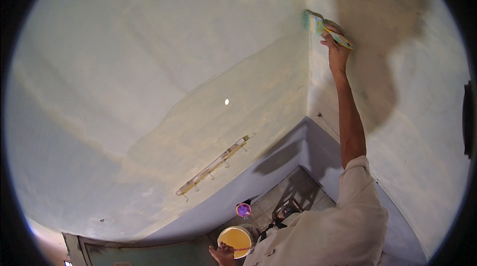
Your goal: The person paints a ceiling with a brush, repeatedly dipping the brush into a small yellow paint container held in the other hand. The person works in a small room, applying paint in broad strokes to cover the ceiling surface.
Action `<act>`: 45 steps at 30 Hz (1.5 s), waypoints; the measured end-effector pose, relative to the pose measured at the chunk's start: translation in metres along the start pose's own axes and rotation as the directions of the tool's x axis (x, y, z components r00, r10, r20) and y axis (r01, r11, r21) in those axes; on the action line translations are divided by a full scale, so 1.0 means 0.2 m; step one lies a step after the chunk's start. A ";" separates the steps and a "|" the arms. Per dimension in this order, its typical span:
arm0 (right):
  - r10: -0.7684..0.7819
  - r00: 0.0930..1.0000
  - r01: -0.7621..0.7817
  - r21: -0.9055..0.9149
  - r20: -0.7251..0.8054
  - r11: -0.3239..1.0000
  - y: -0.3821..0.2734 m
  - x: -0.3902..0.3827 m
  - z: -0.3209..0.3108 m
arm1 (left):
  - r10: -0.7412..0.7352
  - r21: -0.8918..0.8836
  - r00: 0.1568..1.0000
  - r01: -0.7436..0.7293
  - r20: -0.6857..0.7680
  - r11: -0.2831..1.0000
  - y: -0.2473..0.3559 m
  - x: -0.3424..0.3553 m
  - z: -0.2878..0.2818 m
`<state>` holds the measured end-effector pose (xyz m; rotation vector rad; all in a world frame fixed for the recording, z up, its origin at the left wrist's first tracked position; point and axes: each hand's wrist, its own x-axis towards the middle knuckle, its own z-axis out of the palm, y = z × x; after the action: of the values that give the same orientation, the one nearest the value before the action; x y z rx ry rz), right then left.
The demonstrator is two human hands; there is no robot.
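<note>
two pale walls meet in a corner at the far right; the left wall (149,57) carries a large patchy yellowish area, and the right wall (422,117) bears a big brown shadow (382,22). below both runs a lilac band (198,216), down to a tiled floor (293,186).

at the far right, the right hand (339,52) is closed around the handle of a wide brush (316,25). the brush lies across the corner, its green bristles pointing left at the left wall and its handle slanting down to the right. whether the bristles press on the wall, i cannot tell.

at the near edge, the left hand (222,254) has its fingers bent at the near left rim of a pale bucket (255,232) with yellow-orange liquid (236,240) inside. a reddish strip runs right from that hand across the bucket; whether it is a handle or a stick, i cannot tell.

just beyond the bucket is a small purple tub (243,210). on the left wall, a slanted rail (213,166) carries several hooks. at the near left stands a greenish door (149,256).
</note>
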<state>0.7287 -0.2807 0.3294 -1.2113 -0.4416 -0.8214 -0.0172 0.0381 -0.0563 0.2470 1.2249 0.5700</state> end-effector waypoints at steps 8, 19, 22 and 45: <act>-0.170 0.985 0.168 -0.116 -0.008 0.979 -0.05 -0.17 0.19 | 0.026 -0.040 0.999 -0.025 0.025 0.999 -0.06 -0.08 0.10; 0.085 0.928 -0.187 0.255 0.362 0.949 -0.29 -0.34 0.24 | -0.013 -0.103 0.999 0.017 0.040 0.995 -0.07 -0.22 0.19; 0.148 0.942 -0.247 0.323 0.302 0.914 -0.13 -0.16 0.18 | -0.022 -0.104 0.999 0.026 0.041 0.994 -0.06 -0.21 0.17; 0.026 0.970 -0.083 0.226 0.241 0.971 -0.20 -0.31 0.20 | 0.043 0.162 0.999 -0.040 -0.011 0.986 -0.05 -0.42 0.30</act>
<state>0.6640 -0.2291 0.3247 -1.0984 -0.6778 -0.5603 0.0228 -0.0080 0.0275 0.4065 1.2839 0.5094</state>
